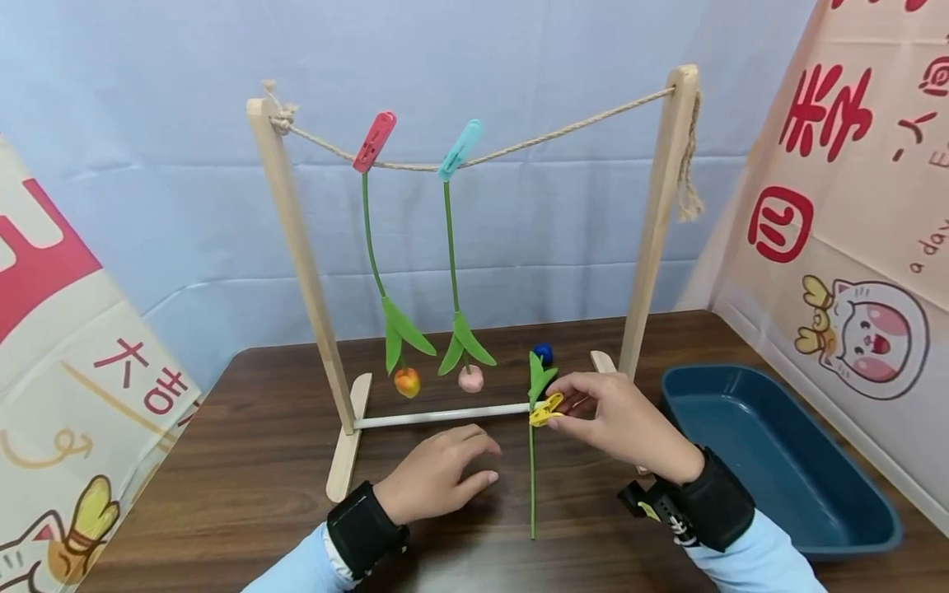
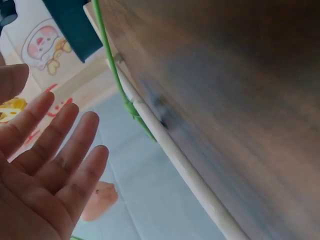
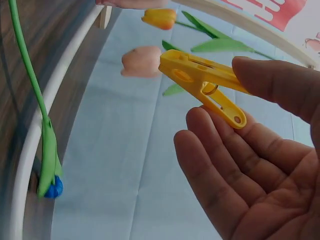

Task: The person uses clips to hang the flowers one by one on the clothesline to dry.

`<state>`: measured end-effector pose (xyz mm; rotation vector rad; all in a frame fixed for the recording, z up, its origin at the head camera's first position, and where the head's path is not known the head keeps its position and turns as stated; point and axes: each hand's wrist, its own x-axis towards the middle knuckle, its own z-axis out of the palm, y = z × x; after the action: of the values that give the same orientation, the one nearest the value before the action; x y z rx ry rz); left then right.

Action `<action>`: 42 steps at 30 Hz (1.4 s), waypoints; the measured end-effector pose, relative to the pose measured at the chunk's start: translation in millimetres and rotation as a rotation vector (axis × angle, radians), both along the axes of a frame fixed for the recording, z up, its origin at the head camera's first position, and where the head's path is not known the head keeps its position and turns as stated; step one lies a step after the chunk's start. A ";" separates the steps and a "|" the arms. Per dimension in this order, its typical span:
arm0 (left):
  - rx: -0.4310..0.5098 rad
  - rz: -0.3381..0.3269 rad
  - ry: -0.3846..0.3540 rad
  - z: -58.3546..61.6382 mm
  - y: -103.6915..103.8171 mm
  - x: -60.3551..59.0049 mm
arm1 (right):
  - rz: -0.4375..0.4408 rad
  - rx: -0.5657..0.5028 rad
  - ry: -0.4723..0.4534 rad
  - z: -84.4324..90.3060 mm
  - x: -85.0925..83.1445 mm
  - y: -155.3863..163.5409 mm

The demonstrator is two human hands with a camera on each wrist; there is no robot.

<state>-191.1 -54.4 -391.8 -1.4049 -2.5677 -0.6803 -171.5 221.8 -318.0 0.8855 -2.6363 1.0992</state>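
Left hand [image 1: 437, 471] flat on table [image 1: 245, 494] – yellow peg [image 1: 546, 409] in right-hand [image 1: 626, 428] grip

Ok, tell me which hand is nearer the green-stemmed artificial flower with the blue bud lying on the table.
Right. The right hand holds a yellow plastic clothespin right beside the green-stemmed flower; the left hand rests on the table left of the stem, apart from it.

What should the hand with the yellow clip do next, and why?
Probably the left hand should lift the green stem lying on the table, so the right hand can squeeze its yellow clip onto the stem's end. Two flowers already hang clipped on the rope.
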 end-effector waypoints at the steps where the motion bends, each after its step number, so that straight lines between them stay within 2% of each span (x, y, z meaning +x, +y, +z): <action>1: -0.009 -0.015 0.020 0.7 2.2 -2.2 | -0.005 -0.005 0.004 0.9 -0.1 1.6; 8: -0.059 -0.166 0.198 4.7 21.2 -20.5 | -0.045 -0.017 0.061 4.2 -0.1 10.6; 13: -0.134 -0.278 0.327 6.6 34.8 -32.5 | -0.078 -0.005 0.116 6.6 0.3 13.2; 18: -0.206 -0.345 0.405 8.5 44.3 -38.1 | -0.096 -0.009 0.156 9.4 1.5 15.3; 29: -0.284 -0.355 0.494 -1.6 61.6 -47.7 | -0.103 -0.035 0.163 11.8 3.5 17.3; 42: -0.330 -0.351 0.495 -12.4 73.4 -56.4 | -0.078 -0.071 0.143 7.9 3.4 12.2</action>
<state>-247.5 19.0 -404.2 -1.8638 -2.1235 0.0764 -168.2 234.1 -310.1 0.8088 -2.4782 1.0620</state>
